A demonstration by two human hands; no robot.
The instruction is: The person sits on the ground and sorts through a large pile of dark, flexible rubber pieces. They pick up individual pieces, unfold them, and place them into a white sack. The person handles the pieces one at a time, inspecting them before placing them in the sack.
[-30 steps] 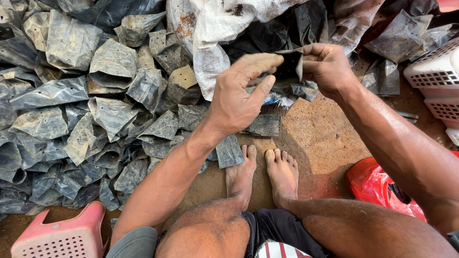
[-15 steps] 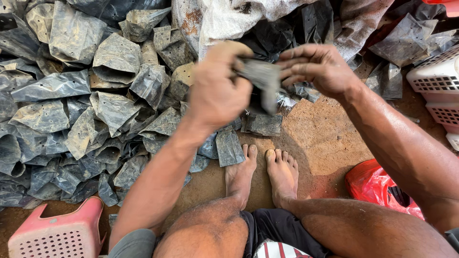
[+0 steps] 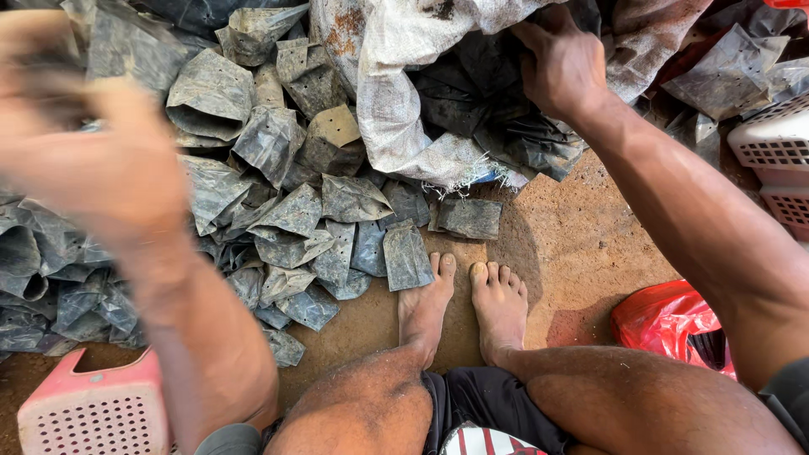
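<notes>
Bare reddish dirt floor (image 3: 581, 253), outdoors. Heap of flattened black grow bags (image 3: 278, 160) spreads left. Right hand (image 3: 565, 63) reaches into white woven sack (image 3: 404, 93), fingers curled on dark bags inside. Left hand (image 3: 93, 160) is blurred, grip unreadable. Pink crate (image 3: 84, 413) at lower left.

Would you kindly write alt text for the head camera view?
A seated barefoot person reaches the right hand into crumpled black plastic bags under a white woven sack, while the blurred left hand is raised above a heap of dusty grey nursery bags.
</notes>
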